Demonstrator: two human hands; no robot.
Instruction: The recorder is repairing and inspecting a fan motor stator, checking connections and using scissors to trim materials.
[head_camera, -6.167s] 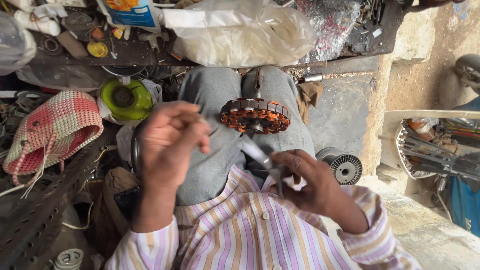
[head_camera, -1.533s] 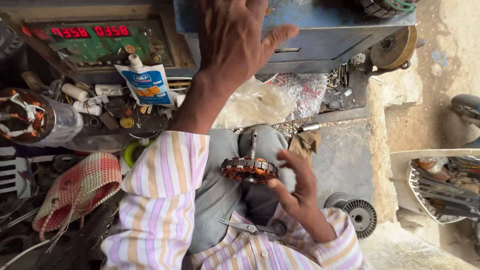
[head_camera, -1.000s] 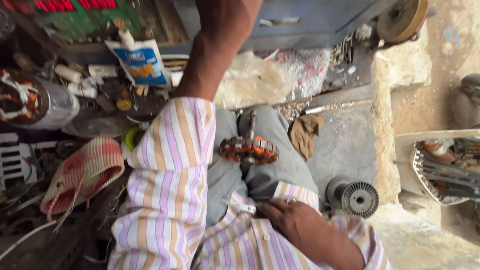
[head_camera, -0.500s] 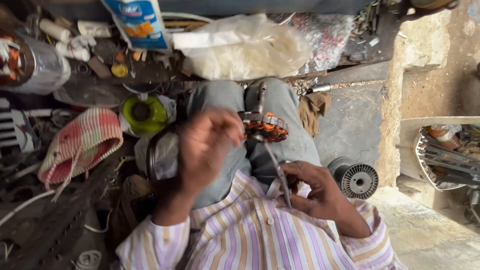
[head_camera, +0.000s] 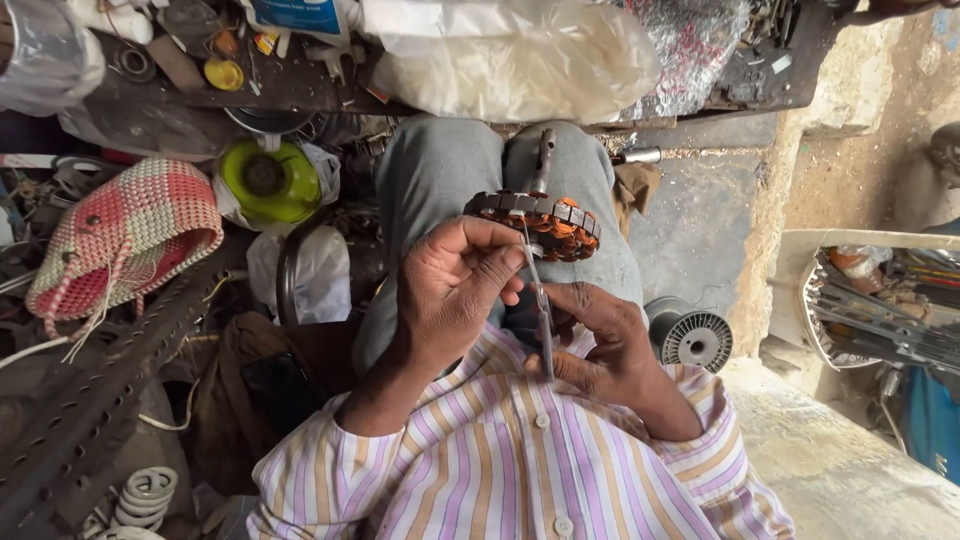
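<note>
A slim metal tool, like tweezers or a thin blade, stands nearly upright in the view, its long axis running from the person's chest up toward the knees, tip pointing at the wound stator that rests on the lap. The stator is a ring of dark laminations with orange-copper coils, lying roughly flat across the grey trousers, with a short metal shaft rising just beyond it.

The left hand comes in from the lower left, wrist bent, fingers curled with thumb and forefinger pinched on the upper part of the tool. The right hand lies palm-in below the stator, fingers folded around the tool's lower end.

Beyond the knees a cloudy clear plastic bag lies on the dark bench, and left of it a blue-and-white packet at the top edge. A round green-yellow container sits beside the left knee, a red-and-cream woven basket farther left, and a wire spool on the floor at right
</note>
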